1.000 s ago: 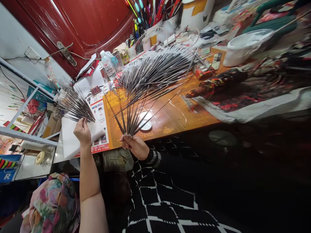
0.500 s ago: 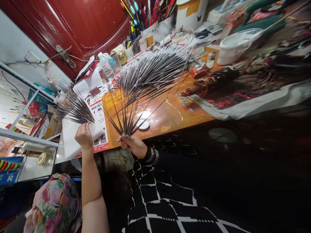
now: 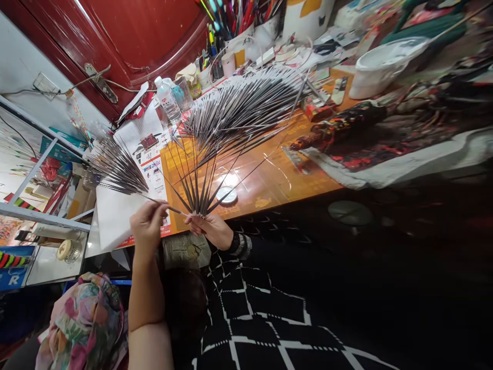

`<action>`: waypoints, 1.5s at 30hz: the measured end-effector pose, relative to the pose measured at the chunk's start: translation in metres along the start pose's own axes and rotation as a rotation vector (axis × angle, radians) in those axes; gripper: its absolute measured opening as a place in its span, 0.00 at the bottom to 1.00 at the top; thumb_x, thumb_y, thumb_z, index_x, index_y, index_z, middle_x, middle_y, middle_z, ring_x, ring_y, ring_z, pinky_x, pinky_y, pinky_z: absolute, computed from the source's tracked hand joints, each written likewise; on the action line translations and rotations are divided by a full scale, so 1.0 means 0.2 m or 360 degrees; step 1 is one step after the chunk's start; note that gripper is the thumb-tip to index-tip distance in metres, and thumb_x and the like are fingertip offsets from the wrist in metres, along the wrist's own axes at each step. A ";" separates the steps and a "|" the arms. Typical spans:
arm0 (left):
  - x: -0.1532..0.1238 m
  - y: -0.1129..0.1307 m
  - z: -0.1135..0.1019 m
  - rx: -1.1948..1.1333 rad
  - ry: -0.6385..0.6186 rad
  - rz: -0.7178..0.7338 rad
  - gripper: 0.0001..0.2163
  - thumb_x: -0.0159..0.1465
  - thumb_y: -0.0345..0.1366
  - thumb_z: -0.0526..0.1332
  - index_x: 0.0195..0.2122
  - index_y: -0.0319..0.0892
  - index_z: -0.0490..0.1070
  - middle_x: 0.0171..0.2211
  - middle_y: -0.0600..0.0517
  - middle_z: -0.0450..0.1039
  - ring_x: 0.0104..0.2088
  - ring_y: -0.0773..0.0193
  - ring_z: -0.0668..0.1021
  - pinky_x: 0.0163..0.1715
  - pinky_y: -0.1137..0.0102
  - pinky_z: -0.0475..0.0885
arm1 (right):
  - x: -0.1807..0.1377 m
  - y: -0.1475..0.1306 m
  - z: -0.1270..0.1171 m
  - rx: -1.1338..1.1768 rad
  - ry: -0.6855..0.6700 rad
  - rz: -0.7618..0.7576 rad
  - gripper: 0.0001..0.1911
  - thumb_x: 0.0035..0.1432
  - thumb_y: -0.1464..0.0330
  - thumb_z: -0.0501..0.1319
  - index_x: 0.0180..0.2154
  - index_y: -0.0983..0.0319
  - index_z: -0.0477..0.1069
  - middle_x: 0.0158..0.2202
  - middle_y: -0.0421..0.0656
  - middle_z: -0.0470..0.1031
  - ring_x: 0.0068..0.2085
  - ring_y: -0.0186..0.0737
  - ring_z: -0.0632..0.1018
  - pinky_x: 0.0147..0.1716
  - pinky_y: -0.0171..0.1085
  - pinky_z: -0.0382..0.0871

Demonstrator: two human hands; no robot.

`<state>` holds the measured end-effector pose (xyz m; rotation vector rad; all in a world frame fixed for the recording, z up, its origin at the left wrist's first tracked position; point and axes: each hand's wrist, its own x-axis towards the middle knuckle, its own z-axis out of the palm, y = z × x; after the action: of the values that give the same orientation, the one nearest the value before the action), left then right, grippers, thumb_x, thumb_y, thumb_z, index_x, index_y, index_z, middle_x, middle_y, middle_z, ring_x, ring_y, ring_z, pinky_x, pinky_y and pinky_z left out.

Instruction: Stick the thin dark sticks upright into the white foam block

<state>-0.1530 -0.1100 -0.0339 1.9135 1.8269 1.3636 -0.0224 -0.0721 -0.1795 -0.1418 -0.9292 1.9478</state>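
Note:
My right hand (image 3: pixel 213 229) is closed on the bases of several thin dark sticks (image 3: pixel 196 185), which fan upward over the orange table (image 3: pixel 269 180). My left hand (image 3: pixel 146 226) pinches one single stick (image 3: pixel 154 200) and holds its end next to the bunch in my right hand. Another heap of the same sticks (image 3: pixel 115 167) lies on a white sheet (image 3: pixel 115 221) at the table's left end. A much larger spread of sticks (image 3: pixel 239 108) covers the middle of the table.
A small white disc (image 3: pixel 226 194) lies near the table's front edge. A water bottle (image 3: pixel 166 100), cups of pens (image 3: pixel 239 31), a white bowl (image 3: pixel 381 67) and patterned fabric (image 3: pixel 346 128) crowd the back and right. A metal shelf (image 3: pixel 38 216) stands to the left and a red door (image 3: pixel 134 36) behind.
My left hand left the heap on the white sheet and came right and down with one stick, up to the bunch. My right hand barely moved.

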 end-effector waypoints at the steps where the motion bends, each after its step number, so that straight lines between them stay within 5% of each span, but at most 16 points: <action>1: 0.03 -0.02 -0.03 0.0088 0.0168 0.0033 0.09 0.65 0.41 0.63 0.36 0.41 0.77 0.26 0.54 0.75 0.22 0.73 0.72 0.24 0.76 0.67 | 0.00 0.00 0.00 0.0026 -0.0001 -0.0002 0.25 0.61 0.49 0.63 0.37 0.68 0.71 0.19 0.34 0.54 0.22 0.28 0.60 0.25 0.33 0.55; 5: 0.17 -0.16 -0.13 0.0639 0.0619 0.0249 0.11 0.66 0.41 0.61 0.32 0.40 0.76 0.27 0.53 0.75 0.25 0.71 0.73 0.30 0.75 0.67 | 0.00 0.00 0.00 0.0070 -0.0013 -0.0004 0.25 0.60 0.50 0.63 0.36 0.67 0.70 0.19 0.33 0.52 0.21 0.27 0.58 0.24 0.33 0.54; 10: 0.24 -0.33 -0.12 0.0933 0.0566 0.0313 0.12 0.68 0.41 0.59 0.32 0.40 0.76 0.25 0.52 0.74 0.27 0.68 0.74 0.32 0.73 0.66 | 0.01 0.00 0.00 0.0097 -0.0021 0.0002 0.25 0.60 0.49 0.63 0.36 0.67 0.69 0.19 0.33 0.51 0.21 0.27 0.57 0.24 0.33 0.53; 24: 0.21 -0.56 -0.06 0.1103 0.0531 0.0260 0.15 0.70 0.43 0.56 0.36 0.40 0.78 0.32 0.46 0.80 0.35 0.61 0.80 0.36 0.71 0.68 | 0.00 0.00 -0.01 0.0078 -0.0072 0.0053 0.26 0.61 0.48 0.63 0.37 0.68 0.69 0.20 0.33 0.53 0.22 0.27 0.58 0.25 0.33 0.53; 30: 0.15 -0.39 -0.04 0.1075 0.0469 0.0161 0.16 0.66 0.47 0.61 0.29 0.41 0.78 0.29 0.47 0.79 0.32 0.63 0.78 0.33 0.71 0.67 | 0.00 -0.01 -0.02 -0.0005 -0.0130 0.0045 0.28 0.61 0.47 0.61 0.37 0.68 0.70 0.20 0.33 0.53 0.23 0.28 0.60 0.25 0.33 0.55; 36: -0.01 -0.11 0.11 0.0003 -0.0305 -0.0027 0.11 0.66 0.43 0.61 0.40 0.43 0.79 0.28 0.52 0.78 0.23 0.71 0.74 0.25 0.75 0.69 | -0.02 0.00 -0.03 -0.0098 -0.0149 0.0063 0.30 0.60 0.45 0.61 0.37 0.69 0.71 0.19 0.34 0.54 0.23 0.28 0.60 0.24 0.32 0.55; 45: -0.07 0.02 0.09 -0.0159 -0.0323 -0.0108 0.10 0.67 0.40 0.60 0.44 0.43 0.78 0.29 0.52 0.76 0.21 0.74 0.72 0.23 0.76 0.68 | -0.03 -0.03 -0.03 -0.0199 -0.0108 0.0092 0.32 0.60 0.43 0.59 0.37 0.69 0.73 0.20 0.36 0.56 0.23 0.29 0.61 0.24 0.32 0.55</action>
<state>-0.1360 -0.1157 -0.0484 1.8467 1.6798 1.1690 -0.0126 -0.0733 -0.1817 -0.1777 -1.1031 1.9577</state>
